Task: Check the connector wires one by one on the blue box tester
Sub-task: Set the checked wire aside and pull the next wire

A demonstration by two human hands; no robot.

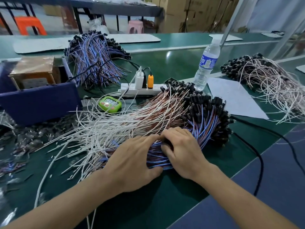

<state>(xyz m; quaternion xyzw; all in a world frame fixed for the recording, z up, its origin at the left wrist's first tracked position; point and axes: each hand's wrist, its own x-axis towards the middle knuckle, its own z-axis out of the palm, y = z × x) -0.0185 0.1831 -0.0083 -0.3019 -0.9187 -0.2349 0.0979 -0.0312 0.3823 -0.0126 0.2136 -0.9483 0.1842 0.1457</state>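
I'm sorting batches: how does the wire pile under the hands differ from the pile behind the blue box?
The near pile mixes white, coppery and blue wires; the far pile is mostly blue-purple. The left hand and right hand grip the near pile; the far pile lies untouched. Both have black connectors.

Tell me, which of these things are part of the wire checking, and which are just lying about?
In the job: left hand and right hand, both gripping the blue-and-red wires; white wires; blue box.
Lying about: water bottle; green timer; paper sheet; orange stool.
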